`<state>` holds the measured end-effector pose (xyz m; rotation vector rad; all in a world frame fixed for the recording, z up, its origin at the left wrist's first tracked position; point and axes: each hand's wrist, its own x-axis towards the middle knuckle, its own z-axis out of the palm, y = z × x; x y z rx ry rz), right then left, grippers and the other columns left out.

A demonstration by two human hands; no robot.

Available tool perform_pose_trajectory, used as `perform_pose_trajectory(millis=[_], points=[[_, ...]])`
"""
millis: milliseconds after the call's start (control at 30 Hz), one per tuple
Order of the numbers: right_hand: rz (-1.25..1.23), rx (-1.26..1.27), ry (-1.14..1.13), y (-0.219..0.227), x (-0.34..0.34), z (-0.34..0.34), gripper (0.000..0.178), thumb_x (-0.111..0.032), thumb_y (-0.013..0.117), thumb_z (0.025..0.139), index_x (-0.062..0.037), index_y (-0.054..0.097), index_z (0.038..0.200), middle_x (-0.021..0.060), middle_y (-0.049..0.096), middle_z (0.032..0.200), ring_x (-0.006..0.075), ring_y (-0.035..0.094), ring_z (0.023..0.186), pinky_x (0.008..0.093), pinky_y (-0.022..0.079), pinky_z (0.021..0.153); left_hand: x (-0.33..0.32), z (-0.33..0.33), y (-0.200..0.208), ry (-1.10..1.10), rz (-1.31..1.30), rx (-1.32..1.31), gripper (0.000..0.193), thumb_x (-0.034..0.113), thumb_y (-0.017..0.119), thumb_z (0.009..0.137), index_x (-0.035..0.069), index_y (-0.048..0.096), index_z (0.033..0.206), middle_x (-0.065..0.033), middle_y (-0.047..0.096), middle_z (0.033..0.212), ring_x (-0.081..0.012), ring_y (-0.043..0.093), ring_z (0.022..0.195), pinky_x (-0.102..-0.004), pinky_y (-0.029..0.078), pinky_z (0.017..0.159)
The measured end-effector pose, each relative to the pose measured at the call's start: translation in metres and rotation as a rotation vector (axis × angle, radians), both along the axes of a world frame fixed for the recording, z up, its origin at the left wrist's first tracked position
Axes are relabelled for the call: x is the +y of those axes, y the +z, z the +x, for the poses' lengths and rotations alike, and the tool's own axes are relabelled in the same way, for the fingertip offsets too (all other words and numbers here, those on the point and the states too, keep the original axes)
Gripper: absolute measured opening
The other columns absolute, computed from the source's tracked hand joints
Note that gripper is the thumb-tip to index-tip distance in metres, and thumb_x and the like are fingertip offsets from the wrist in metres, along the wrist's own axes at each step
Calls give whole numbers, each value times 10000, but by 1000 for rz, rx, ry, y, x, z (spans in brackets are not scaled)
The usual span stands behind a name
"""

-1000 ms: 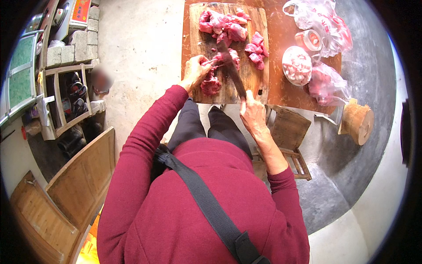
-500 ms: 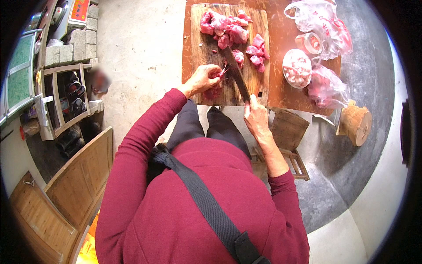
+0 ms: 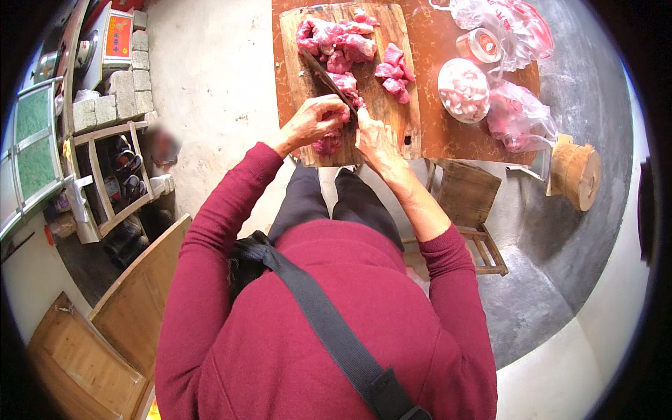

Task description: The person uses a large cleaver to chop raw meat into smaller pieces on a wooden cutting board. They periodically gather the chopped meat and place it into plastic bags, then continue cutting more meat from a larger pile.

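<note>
My right hand [image 3: 381, 145] grips the handle of a dark-bladed knife [image 3: 323, 75] above the near part of a wooden cutting board [image 3: 388, 126]. The blade slants away to the far left, passing close to my left hand's fingers. My left hand [image 3: 315, 120] is closed on a piece of raw meat [image 3: 339, 117], partly hidden by the fingers. Beneath that hand, another strip of red meat [image 3: 327, 143] lies by the board's near edge. Farther back is a heap of pink-red meat chunks [image 3: 336, 38], with a smaller group of pieces [image 3: 395, 73] to its right.
The board rests on a brown table [image 3: 448, 143]. At its right stand a bowl of pale chunks [image 3: 463, 91], a round container [image 3: 479, 46] and plastic bags [image 3: 518, 115]. A wooden chair [image 3: 465, 196] and a log block [image 3: 575, 175] are below; a shoe rack [image 3: 105, 175] stands left.
The knife has swung left, its tip now by the far-left heap. My right hand has moved left and nearer my left hand, which stays closed on the meat. The view has shifted slightly.
</note>
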<state>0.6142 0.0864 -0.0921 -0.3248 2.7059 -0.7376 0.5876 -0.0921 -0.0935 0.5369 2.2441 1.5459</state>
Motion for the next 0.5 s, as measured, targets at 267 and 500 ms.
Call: perform_pose_trajectory(millis=[267, 500], points=[[-131, -16, -14, 3, 39, 19, 90, -98, 470, 827, -31, 473, 887, 262, 561, 610, 433, 587, 610, 514, 459, 534, -1, -10, 50, 126, 354, -88, 113, 61, 559, 886, -12, 617, 950, -54, 540, 941, -129, 572, 827, -253, 504, 721], [-380, -103, -287, 42, 87, 58, 116, -108, 527, 857, -5, 509, 906, 207, 541, 588, 339, 556, 509, 403, 405, 467, 15, -14, -6, -17, -418, 403, 237, 296, 735, 706, 82, 683, 796, -91, 642, 843, -285, 605, 807, -368, 493, 741]])
